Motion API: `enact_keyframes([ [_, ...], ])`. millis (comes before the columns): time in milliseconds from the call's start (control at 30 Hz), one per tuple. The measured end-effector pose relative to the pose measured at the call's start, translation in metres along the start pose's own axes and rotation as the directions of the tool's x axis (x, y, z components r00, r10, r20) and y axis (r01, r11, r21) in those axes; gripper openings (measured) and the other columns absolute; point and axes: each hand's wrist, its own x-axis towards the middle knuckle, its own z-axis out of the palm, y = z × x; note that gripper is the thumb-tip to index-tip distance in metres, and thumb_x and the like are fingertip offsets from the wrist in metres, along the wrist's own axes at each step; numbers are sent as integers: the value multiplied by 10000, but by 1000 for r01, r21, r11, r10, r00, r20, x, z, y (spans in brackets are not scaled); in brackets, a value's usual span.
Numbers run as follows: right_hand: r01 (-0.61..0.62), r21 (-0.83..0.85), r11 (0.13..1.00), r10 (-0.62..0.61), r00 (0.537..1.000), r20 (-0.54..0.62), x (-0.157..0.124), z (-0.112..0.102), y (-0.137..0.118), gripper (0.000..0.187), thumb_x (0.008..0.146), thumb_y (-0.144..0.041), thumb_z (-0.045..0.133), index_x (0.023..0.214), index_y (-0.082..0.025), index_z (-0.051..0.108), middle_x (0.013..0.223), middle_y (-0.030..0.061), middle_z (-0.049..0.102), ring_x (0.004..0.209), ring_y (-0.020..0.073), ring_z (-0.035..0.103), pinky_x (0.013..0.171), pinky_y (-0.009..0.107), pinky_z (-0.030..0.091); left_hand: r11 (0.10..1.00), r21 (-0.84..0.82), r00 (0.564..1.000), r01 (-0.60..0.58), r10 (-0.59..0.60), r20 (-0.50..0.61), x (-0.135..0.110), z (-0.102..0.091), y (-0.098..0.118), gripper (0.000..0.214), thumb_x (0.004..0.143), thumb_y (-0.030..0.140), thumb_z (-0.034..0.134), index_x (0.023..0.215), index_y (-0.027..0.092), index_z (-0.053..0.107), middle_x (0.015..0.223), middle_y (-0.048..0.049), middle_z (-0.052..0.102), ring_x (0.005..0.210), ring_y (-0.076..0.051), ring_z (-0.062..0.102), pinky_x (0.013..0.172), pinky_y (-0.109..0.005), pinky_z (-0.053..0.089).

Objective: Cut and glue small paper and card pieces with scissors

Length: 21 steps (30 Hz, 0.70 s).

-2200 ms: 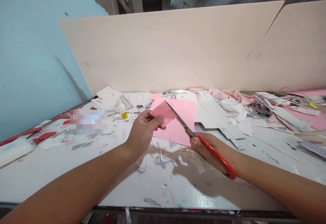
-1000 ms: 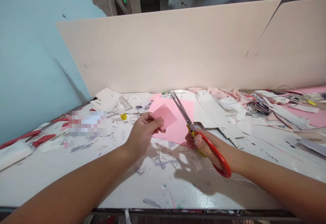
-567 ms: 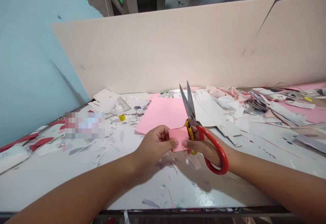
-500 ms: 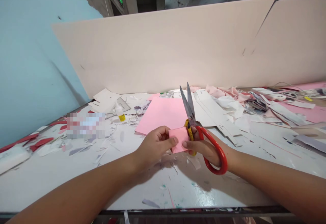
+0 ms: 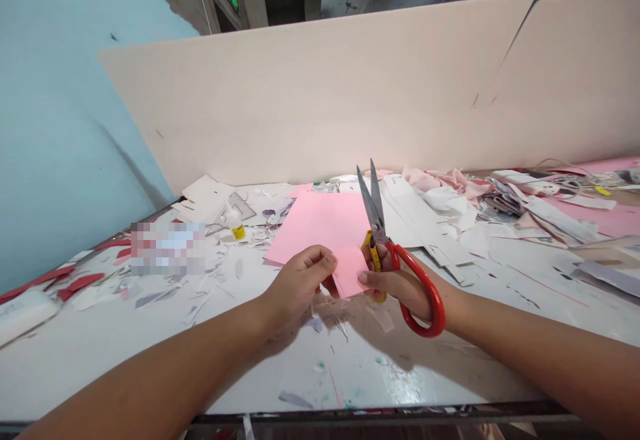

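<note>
Head view, and we're live at the desk [image 5: 90, 333]. What's the action right now?

— Paper work between the two hands! The right hand [image 5: 405, 291] has a firm, closed grip on the red-handled scissors [image 5: 393, 255], with fingers wrapped through the loop and the blades [image 5: 371, 203] parted in a narrow V, pointing up and away.

And the paper?

— A small pink paper scrap [image 5: 350, 272] sits right between the hands, in front of the scissors' yellow pivot area. One fingertip [image 5: 363, 279] of the right hand presses on its face. The left hand [image 5: 297, 287] is at its other edge, thumb raised off the paper, so I can't tell if that grip is really pinching it.

Which step would you call this?

— Looks to me like handling between cuts: nothing is between the blades.

What does the next move call for?

— My read: a firm left-hand pinch first, then the scrap has to be fed between those open blades. Behind it, the large pink sheet [image 5: 315, 227] lies flat on the desk, well clear of the hands.
</note>
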Motion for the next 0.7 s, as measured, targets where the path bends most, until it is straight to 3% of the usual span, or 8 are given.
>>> enact_keyframes([
  [100, 3, -34, 999, -2, 1000, 17, -2, 1, -6, 170, 703, -198, 538, 596, -188, 406, 566, -47, 429, 530, 93, 415, 528, 231, 352, 987, -32, 984, 158, -154, 92, 4, -5, -4, 454, 749, 603, 415, 742, 169, 548, 530, -28, 568, 428, -106, 503, 391, -199, 315],
  [167, -26, -39, 999, 26, 1000, -16, -4, 2, -10, 196, 671, -193, 569, 616, -196, 381, 574, -58, 408, 536, 94, 414, 526, 230, 351, 958, -18, 938, 286, -276, 209, 6, -8, -5, 535, 738, 652, 358, 752, 156, 557, 506, -55, 583, 364, -109, 473, 351, -206, 282],
  [233, -52, -62, 997, 48, 997, -59, -5, 4, -13, 218, 658, -196, 584, 639, -202, 367, 588, -66, 390, 542, 92, 409, 520, 227, 344, 945, -3, 900, 328, -312, 303, 6, -11, -5, 490, 745, 613, 393, 790, 154, 558, 545, -86, 624, 361, -117, 486, 352, -212, 309],
  [433, -18, -115, 993, 4, 993, -120, -6, 6, -12, 173, 687, -228, 570, 714, -198, 402, 634, -58, 391, 568, 93, 391, 539, 238, 338, 947, -92, 891, 309, -254, 376, 0, -11, 1, 322, 788, 469, 471, 935, 186, 515, 716, -109, 670, 528, -139, 585, 514, -260, 438],
  [600, 18, -131, 991, -42, 981, -187, -5, 6, -8, 178, 722, -303, 569, 732, -197, 426, 634, -47, 420, 585, 111, 426, 563, 258, 365, 976, -119, 954, 182, -146, 263, 1, -6, 2, 237, 742, 389, 595, 838, 183, 528, 781, -78, 645, 724, -172, 644, 603, -243, 436],
  [700, -13, -13, 1000, 11, 982, -189, -4, 7, -4, 227, 755, -401, 543, 799, -188, 475, 709, -17, 483, 617, 130, 488, 570, 269, 399, 992, -101, 982, 76, -57, 182, 2, -6, 0, 247, 699, 380, 645, 795, 180, 538, 760, -34, 597, 779, -191, 646, 646, -256, 441],
])
